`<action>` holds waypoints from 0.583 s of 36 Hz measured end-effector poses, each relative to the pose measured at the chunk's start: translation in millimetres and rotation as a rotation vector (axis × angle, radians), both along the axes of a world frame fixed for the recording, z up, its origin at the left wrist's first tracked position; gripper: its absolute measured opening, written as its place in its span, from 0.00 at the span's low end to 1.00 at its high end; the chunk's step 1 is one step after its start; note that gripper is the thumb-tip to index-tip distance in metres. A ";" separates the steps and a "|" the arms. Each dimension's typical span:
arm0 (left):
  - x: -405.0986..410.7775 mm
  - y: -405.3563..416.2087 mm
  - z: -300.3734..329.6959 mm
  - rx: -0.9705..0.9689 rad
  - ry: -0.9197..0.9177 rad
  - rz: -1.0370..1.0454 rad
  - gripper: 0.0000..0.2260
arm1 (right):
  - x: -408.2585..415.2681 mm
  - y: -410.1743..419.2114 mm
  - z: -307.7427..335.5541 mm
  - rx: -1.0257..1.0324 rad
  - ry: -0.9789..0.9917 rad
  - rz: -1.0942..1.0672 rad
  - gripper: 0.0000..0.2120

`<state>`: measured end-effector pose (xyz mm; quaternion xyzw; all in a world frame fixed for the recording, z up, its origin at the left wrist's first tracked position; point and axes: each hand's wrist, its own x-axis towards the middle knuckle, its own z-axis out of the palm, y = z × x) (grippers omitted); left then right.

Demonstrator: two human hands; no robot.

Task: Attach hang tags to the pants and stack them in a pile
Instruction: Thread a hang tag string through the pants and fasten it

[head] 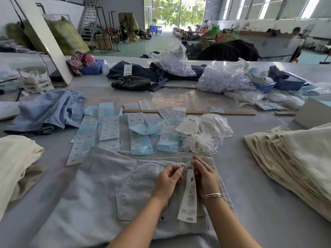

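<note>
Nearest the front edge of the grey work table (259, 176): a pair of pale grey-white cotton pants (100, 185) spread flat, back pocket up, waistband toward the far side. On them, at the waistband's right end, both hands close together. Left hand (169, 178) with fingers curled, pinching a thin white string (185, 165); right hand (204, 176), silver bangle (212, 195) at the wrist, likewise pinching that string from the other side. Hanging from the string between the hands and lying down over the pants: a long narrow white paper hang tag (188, 199) with dark print.

Toward the right edge: a fanned pile of folded cream pants (293, 158). At the left edge: more cream fabric (16, 158).

Beyond the waistband, mid-table: rows of pale blue and white printed label strips (109, 127), and a loose bundle of white strings (200, 142) beside a clear bag.

Further left: crumpled light blue jeans (52, 111). Near the far edge: dark denim jeans (141, 74) and clear plastic bags of white fasteners (223, 79).
</note>
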<state>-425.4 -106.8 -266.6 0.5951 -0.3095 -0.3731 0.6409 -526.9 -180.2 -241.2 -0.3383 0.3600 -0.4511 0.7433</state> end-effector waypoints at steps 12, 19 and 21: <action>-0.6 -2.1 -3.3 -0.001 -0.069 -0.001 0.03 | 1.3 4.9 -17.9 -0.182 0.161 0.042 0.08; 1.6 -1.9 -3.3 -0.049 0.078 0.065 0.03 | 2.8 2.7 -20.8 -0.153 0.105 0.035 0.08; 2.5 -1.1 -3.0 -0.082 0.160 0.091 0.03 | 4.9 3.9 -20.9 -0.159 0.105 0.076 0.09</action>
